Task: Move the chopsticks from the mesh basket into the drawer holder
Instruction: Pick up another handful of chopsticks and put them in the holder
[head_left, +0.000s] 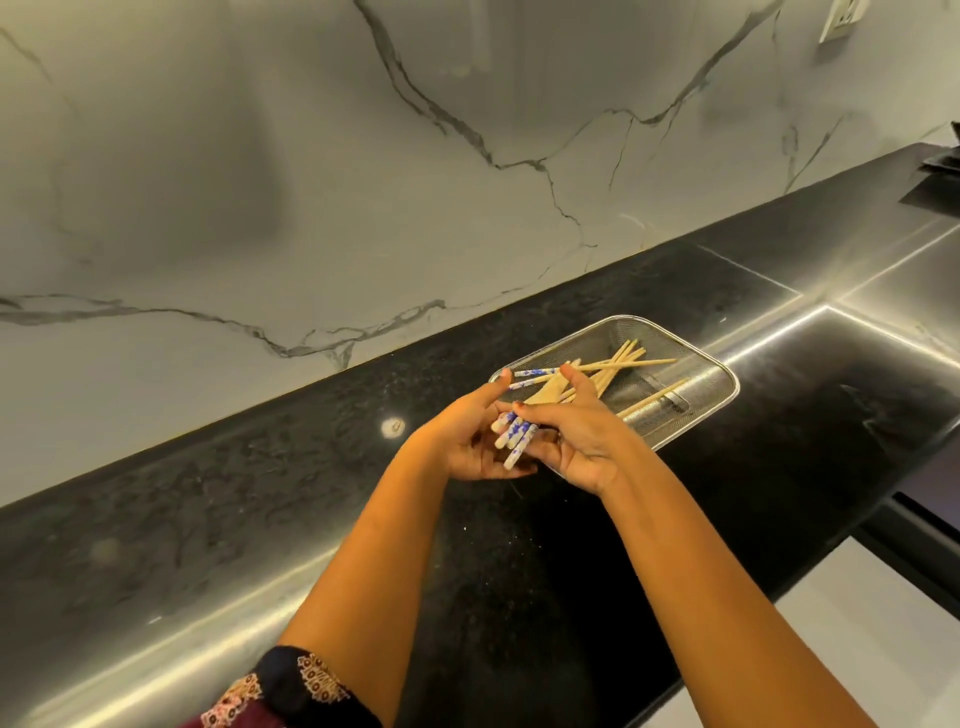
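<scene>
A shallow metal mesh basket (691, 358) sits on the black countertop and holds several wooden chopsticks (618, 366) with blue-and-white patterned ends. My left hand (462, 441) and my right hand (582, 441) meet over the basket's near-left end. Together they grip a bundle of chopsticks (514, 436); the patterned ends stick out between the palms. Two more patterned ends (535, 372) lie just beyond my fingertips. One chopstick (655, 399) rests apart in the basket's right half. No drawer or holder is in view.
The black stone countertop (260, 509) runs diagonally, backed by a white marble wall (311, 182). A dark object (935, 182) lies at the far right end. A wall socket (841, 18) is at the top right. The counter's front edge drops off at the lower right.
</scene>
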